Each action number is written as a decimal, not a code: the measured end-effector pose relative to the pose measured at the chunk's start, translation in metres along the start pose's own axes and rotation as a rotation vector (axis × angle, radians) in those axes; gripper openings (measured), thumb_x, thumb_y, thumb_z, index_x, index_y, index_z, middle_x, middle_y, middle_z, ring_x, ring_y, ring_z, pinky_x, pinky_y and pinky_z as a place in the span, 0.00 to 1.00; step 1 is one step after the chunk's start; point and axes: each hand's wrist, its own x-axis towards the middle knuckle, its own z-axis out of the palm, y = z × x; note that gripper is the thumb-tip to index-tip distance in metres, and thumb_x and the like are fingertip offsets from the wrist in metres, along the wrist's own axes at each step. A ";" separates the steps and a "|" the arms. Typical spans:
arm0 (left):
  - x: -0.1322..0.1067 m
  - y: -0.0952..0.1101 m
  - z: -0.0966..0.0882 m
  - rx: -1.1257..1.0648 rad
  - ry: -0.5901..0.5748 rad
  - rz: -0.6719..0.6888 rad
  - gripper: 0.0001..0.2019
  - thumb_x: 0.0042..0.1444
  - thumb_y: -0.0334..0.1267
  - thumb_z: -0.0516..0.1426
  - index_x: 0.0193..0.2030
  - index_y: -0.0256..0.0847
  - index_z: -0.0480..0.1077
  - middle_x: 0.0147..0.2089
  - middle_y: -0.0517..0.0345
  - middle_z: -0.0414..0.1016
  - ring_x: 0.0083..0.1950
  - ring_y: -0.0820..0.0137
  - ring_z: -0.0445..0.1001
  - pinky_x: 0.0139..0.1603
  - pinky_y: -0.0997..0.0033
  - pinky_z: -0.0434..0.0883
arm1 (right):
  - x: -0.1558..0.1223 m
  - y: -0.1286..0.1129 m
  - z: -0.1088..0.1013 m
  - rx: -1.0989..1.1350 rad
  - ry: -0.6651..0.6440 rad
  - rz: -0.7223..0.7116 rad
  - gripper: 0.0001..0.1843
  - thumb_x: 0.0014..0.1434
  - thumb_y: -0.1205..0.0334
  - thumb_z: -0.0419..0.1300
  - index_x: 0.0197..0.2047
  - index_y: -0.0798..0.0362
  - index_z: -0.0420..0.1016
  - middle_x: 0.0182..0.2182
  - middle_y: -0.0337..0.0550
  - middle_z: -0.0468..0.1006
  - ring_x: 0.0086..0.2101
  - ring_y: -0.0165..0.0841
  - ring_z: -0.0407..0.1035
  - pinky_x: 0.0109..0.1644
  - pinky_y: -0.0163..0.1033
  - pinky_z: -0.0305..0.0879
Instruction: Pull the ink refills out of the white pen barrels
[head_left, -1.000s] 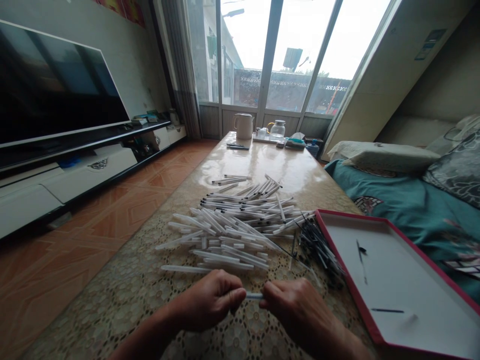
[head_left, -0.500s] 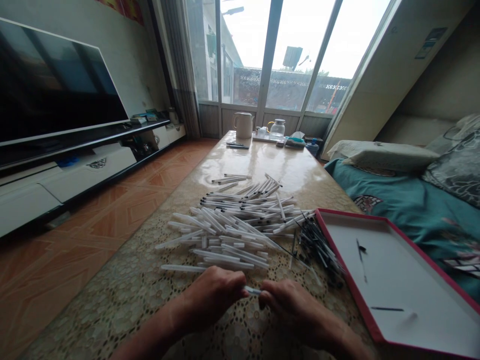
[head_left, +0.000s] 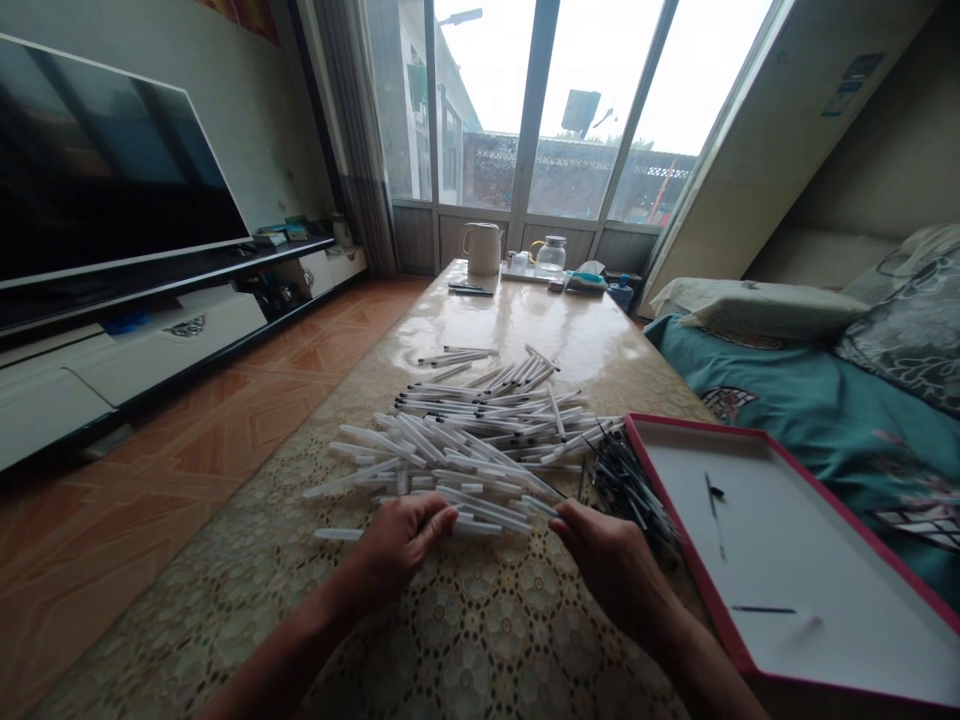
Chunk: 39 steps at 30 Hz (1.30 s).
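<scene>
At near table edge, left hand low, fingers closed together, tips against white plastic pen barrels; right hand narrow, slightly curled, beside black ink refills. Nothing visibly held; small piece under fingers can't be ruled out. Risk: smooth tubes roll on lace tablecloth, thin refills tangle, spill past red-rimmed white tray. Farther: glossy tabletop, white kettle, glass jug.
</scene>
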 end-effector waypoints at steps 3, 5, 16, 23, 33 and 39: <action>0.002 -0.004 -0.007 0.133 0.264 -0.122 0.17 0.61 0.48 0.49 0.38 0.38 0.73 0.24 0.61 0.68 0.27 0.68 0.69 0.30 0.72 0.62 | 0.001 -0.007 0.010 0.038 -0.047 -0.043 0.18 0.70 0.56 0.44 0.30 0.51 0.64 0.23 0.38 0.71 0.22 0.29 0.65 0.27 0.33 0.51; 0.002 -0.005 -0.012 0.198 0.420 -0.189 0.20 0.59 0.48 0.52 0.52 0.38 0.70 0.23 0.62 0.69 0.26 0.67 0.70 0.29 0.71 0.63 | 0.001 -0.011 0.015 0.056 -0.050 -0.035 0.16 0.69 0.57 0.44 0.32 0.51 0.64 0.25 0.39 0.73 0.23 0.30 0.67 0.28 0.33 0.52; -0.005 0.024 0.036 -0.783 -0.053 -0.272 0.19 0.49 0.49 0.63 0.42 0.39 0.67 0.24 0.64 0.68 0.21 0.72 0.70 0.19 0.77 0.64 | -0.003 -0.022 0.030 0.162 -0.097 -0.016 0.12 0.68 0.59 0.45 0.35 0.51 0.64 0.27 0.41 0.76 0.27 0.32 0.70 0.30 0.32 0.56; -0.003 0.019 0.050 -1.011 -0.127 -0.322 0.18 0.44 0.47 0.67 0.34 0.35 0.71 0.21 0.60 0.74 0.20 0.76 0.70 0.20 0.79 0.66 | -0.001 -0.026 0.034 0.248 -0.155 -0.092 0.15 0.68 0.54 0.46 0.37 0.52 0.68 0.29 0.42 0.76 0.28 0.31 0.70 0.31 0.32 0.58; -0.001 0.002 0.031 -1.201 0.079 -0.463 0.17 0.38 0.40 0.72 0.31 0.35 0.73 0.24 0.57 0.78 0.24 0.76 0.74 0.24 0.82 0.68 | -0.003 -0.005 0.030 0.501 0.010 0.193 0.23 0.67 0.50 0.44 0.26 0.52 0.64 0.16 0.33 0.63 0.19 0.26 0.60 0.25 0.30 0.53; -0.001 0.004 0.028 -1.192 0.052 -0.463 0.17 0.38 0.41 0.72 0.30 0.35 0.72 0.25 0.57 0.78 0.24 0.77 0.74 0.25 0.82 0.68 | -0.003 -0.004 0.030 0.563 -0.058 0.186 0.21 0.66 0.50 0.46 0.27 0.52 0.65 0.17 0.34 0.66 0.20 0.27 0.63 0.26 0.30 0.55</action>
